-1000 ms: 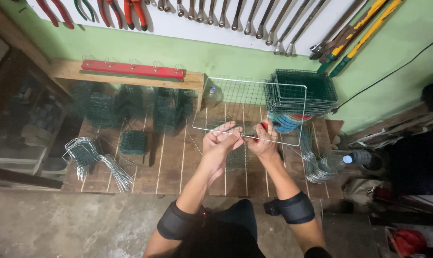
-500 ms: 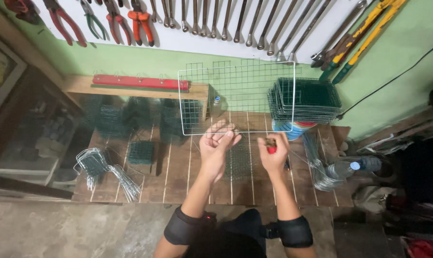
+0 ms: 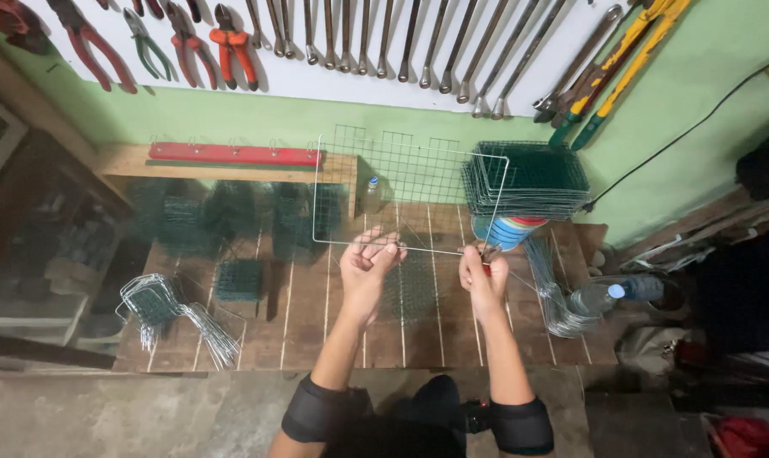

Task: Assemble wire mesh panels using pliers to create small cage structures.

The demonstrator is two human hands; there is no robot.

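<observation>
While both hands work at its near edge, the wire mesh panel (image 3: 406, 191) stands roughly upright over the wooden slatted bench (image 3: 317, 314), a square of thin pale wire framing a fine grid, with rounded corners and three small mesh tabs along its far edge. Its left side overlaps the end of a wooden shelf (image 3: 189, 165) carrying a red bar (image 3: 232, 153). On the near rim, the left hand (image 3: 366, 267) has its fingers curled over the frame wire, pinching it. Just to the right, the right hand (image 3: 484, 276) is closed around a red-handled tool (image 3: 487, 261) whose tip meets the panel's near right corner. Right of the panel sits a stack of green mesh panels (image 3: 529, 178), and a bundle of bent wires (image 3: 168, 309) lies at the near left
</observation>
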